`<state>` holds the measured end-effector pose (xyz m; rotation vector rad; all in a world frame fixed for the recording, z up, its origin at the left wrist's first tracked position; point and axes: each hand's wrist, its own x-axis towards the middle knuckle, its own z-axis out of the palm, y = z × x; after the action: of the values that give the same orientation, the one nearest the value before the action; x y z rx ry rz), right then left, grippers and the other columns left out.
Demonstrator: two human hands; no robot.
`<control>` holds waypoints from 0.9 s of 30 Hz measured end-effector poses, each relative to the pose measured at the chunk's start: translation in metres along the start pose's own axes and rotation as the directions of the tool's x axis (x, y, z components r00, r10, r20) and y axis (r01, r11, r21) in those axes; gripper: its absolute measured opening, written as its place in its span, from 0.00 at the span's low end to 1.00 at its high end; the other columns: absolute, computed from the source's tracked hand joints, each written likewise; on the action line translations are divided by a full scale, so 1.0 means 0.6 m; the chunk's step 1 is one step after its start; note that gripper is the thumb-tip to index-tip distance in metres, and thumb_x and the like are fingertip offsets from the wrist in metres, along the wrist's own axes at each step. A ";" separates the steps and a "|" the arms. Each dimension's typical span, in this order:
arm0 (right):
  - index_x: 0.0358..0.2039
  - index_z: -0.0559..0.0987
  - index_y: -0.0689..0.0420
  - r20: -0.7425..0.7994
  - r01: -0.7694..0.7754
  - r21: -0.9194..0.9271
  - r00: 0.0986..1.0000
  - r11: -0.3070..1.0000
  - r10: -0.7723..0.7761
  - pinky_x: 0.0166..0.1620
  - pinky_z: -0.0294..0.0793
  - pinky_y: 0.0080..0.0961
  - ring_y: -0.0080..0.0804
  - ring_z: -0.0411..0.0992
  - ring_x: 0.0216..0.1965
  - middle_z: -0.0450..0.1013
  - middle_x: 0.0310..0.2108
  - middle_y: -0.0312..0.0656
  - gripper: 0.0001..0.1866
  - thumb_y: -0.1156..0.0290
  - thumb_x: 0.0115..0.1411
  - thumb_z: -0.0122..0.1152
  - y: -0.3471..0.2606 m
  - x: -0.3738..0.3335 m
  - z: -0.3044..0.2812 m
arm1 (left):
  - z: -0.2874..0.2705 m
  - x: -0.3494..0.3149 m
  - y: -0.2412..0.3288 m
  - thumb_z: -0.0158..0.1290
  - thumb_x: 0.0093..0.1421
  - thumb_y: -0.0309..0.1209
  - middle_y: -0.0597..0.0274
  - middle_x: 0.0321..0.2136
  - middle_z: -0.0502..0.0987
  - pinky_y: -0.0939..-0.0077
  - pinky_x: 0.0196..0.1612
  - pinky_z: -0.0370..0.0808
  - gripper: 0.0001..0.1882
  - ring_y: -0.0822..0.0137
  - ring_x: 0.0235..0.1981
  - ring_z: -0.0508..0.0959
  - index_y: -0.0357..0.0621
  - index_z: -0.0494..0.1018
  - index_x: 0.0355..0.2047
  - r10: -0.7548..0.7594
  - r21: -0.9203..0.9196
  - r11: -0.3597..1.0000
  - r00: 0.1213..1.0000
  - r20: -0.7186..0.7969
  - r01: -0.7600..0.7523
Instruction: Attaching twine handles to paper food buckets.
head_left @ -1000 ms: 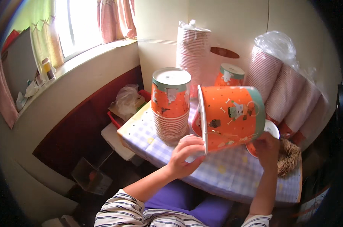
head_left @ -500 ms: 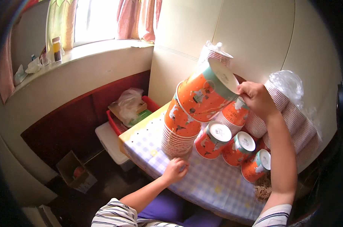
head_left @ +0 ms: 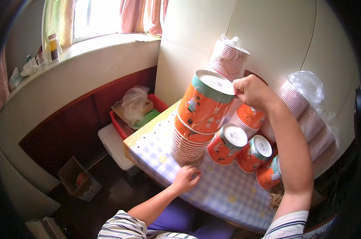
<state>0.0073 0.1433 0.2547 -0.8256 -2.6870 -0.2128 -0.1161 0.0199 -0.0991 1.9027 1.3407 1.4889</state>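
Observation:
A large orange paper cup (head_left: 203, 104) with a teal band stands upside down on top of a tall stack of paper cups (head_left: 191, 146). My right hand (head_left: 252, 91) is closed, pinching the rim of its upturned base between thumb and fingers. Low beside the stack, near the table's front edge, rests my left hand (head_left: 185, 178), fingers curled, with nothing visible in it. To the right is a row of upturned orange cups: a near-stack cup (head_left: 227, 144), a middle cup (head_left: 254, 153) and an end cup (head_left: 267, 175), which my right forearm partly covers.
A checked cloth covers the table (head_left: 218, 195). Behind stand a bagged cup stack (head_left: 229, 59) and another orange-topped stack (head_left: 248, 117). Plastic-wrapped stacks (head_left: 308, 115) lean at the right, above shredded brown filler (head_left: 276, 198). Left are a red bin (head_left: 118, 122), white box (head_left: 113, 145) and cardboard box (head_left: 79, 181).
My right hand has moved left and slightly down with the top cup, which has gone from tilted to nearly upright and sits lower over the stack. My left hand has hardly moved.

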 end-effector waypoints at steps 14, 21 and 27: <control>0.21 0.75 0.62 0.093 -0.060 -0.067 0.993 0.996 0.066 0.34 0.71 0.39 0.54 0.72 0.30 0.71 0.26 0.57 0.04 0.83 0.46 0.52 -0.020 -0.006 0.034 | -0.001 0.000 0.005 0.55 0.49 0.30 0.52 0.28 0.76 0.60 0.38 0.72 0.07 0.50 0.34 0.75 0.41 0.77 0.28 0.005 -0.013 1.000 1.000 0.005 -0.005; 0.21 0.74 0.62 0.083 -0.059 -0.067 0.994 0.996 0.065 0.33 0.71 0.37 0.53 0.72 0.29 0.71 0.24 0.56 0.02 0.82 0.47 0.54 -0.024 -0.004 0.042 | -0.002 0.001 0.005 0.55 0.49 0.30 0.52 0.28 0.76 0.59 0.38 0.72 0.07 0.50 0.35 0.75 0.41 0.77 0.29 -0.004 0.008 1.000 1.000 0.019 0.003; 0.21 0.75 0.61 0.077 -0.058 -0.066 0.995 0.996 0.063 0.34 0.72 0.39 0.52 0.73 0.30 0.73 0.25 0.54 0.03 0.81 0.47 0.53 -0.030 -0.004 0.032 | -0.003 0.002 0.005 0.55 0.50 0.30 0.52 0.28 0.76 0.60 0.38 0.72 0.07 0.50 0.34 0.75 0.42 0.76 0.30 -0.006 0.009 1.000 0.999 0.038 0.006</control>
<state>-0.0062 0.1319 0.2351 -0.9515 -2.7362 -0.2586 -0.1161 0.0190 -0.0954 1.9212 1.3372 1.4393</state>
